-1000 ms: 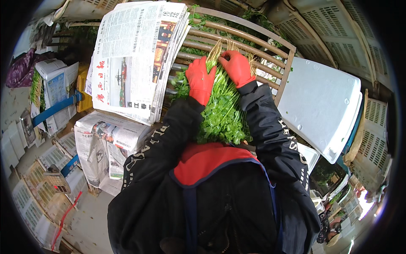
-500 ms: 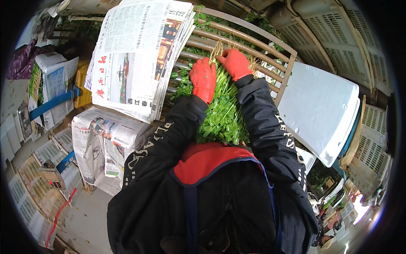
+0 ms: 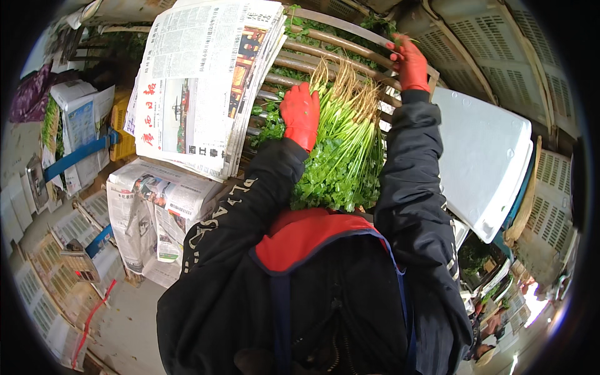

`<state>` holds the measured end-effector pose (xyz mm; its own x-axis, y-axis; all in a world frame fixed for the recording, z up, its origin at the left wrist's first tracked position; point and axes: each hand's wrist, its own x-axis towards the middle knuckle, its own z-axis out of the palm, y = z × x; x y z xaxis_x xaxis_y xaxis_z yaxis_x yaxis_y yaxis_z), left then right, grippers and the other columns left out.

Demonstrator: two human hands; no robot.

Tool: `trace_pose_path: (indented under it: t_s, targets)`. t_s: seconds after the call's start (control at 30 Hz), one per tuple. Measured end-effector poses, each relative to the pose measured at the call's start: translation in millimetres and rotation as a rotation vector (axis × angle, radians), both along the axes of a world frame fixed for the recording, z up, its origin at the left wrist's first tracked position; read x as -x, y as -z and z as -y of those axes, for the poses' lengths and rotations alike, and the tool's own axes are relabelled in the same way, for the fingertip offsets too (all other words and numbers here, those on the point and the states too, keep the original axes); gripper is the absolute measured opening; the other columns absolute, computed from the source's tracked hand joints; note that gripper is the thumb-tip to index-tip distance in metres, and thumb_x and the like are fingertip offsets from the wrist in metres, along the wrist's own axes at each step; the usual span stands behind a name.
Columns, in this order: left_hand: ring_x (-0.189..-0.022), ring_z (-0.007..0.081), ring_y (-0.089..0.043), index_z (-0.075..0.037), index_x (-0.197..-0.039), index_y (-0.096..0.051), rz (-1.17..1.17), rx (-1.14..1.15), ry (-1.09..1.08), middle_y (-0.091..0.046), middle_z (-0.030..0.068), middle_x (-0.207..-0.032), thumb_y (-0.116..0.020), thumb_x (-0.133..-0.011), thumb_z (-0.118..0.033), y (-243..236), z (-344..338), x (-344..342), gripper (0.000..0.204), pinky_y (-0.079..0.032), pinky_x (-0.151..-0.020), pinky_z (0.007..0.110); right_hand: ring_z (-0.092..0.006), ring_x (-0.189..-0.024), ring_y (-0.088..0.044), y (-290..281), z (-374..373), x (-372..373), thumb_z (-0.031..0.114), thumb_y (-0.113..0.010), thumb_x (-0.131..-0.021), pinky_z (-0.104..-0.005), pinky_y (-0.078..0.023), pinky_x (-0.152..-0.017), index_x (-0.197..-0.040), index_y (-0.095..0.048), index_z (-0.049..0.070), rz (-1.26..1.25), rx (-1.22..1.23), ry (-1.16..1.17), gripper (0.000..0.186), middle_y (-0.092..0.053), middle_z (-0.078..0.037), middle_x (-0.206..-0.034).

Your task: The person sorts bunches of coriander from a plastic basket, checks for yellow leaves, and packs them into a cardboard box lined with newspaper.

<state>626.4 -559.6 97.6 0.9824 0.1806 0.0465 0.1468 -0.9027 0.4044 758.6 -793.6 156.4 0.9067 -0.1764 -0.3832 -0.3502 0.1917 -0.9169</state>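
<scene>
My left hand [image 3: 300, 115], in a red glove, grips the left side of a bundle of leafy greens [image 3: 344, 159] with long pale stems and brown roots at the far end. My gloved right hand [image 3: 409, 65] is raised at the upper right of the wooden slatted rack [image 3: 331, 40], fingers curled on a small green sprig [image 3: 405, 39]. The bundle lies on the rack with its leaves toward me. Just left of it is a thick stack of newspapers [image 3: 184, 94].
Folded newspapers [image 3: 159, 219] drape below the stack. A white foam board [image 3: 475, 169] is at the right. Farther left are a yellow crate [image 3: 120, 125], a blue bar [image 3: 78, 153] and a purple bag [image 3: 34, 106]. Pale perforated panels surround the rack.
My right hand has left the bundle and moved right and away from me, now with a sprig. The bundle's stems and roots are spread wider. My left hand has barely moved.
</scene>
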Motion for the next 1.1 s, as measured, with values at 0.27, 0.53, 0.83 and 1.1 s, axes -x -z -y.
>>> trace_pose_path:
  t_s: [0.27,0.53,0.83,1.1]
  targets:
    - [-0.091,0.0363,-0.060,-0.013,-0.110,-0.059,-0.083,0.214,0.009,-0.066,0.0145,-0.096,-0.066,-0.081,-0.034,-6,-14,-9,0.037,-0.048,-0.076,0.046,-0.0116,-0.081,-0.063,26,24,98,0.014,-0.060,-0.088,-0.0256,-0.049,-0.070,-0.107,-0.066,0.002,0.007,0.446,-0.253,0.023,-0.068,-0.004,-0.091]
    - [-0.081,0.0356,-0.060,-0.015,-0.116,-0.056,0.002,0.139,0.016,-0.063,0.0154,-0.087,-0.068,-0.080,-0.033,-7,-9,-1,0.041,-0.048,-0.068,0.045,-0.0334,-0.085,-0.064,31,-98,43,0.020,-0.066,-0.075,-0.0390,-0.051,-0.076,-0.103,-0.067,0.005,0.230,0.971,-0.856,0.031,-0.067,-0.018,-0.094]
    - [-0.079,0.0337,-0.061,-0.018,-0.122,-0.052,0.108,0.260,-0.045,-0.063,0.0125,-0.087,-0.072,-0.078,-0.029,5,-13,5,0.050,-0.047,-0.066,0.046,-0.0276,-0.062,-0.060,38,-99,21,0.018,-0.067,-0.072,-0.0372,-0.048,-0.063,-0.091,-0.068,0.002,0.268,0.754,-1.089,0.025,-0.063,-0.015,-0.071]
    - [-0.077,0.0356,-0.061,-0.018,-0.115,-0.056,0.140,0.159,0.038,-0.063,0.0153,-0.086,-0.068,-0.080,-0.037,7,-13,2,0.041,-0.047,-0.064,0.047,-0.0084,-0.061,-0.058,33,-58,18,0.023,-0.059,-0.088,-0.0237,-0.044,-0.052,-0.096,-0.066,0.002,-0.005,0.107,-0.332,0.023,-0.067,-0.007,-0.076]
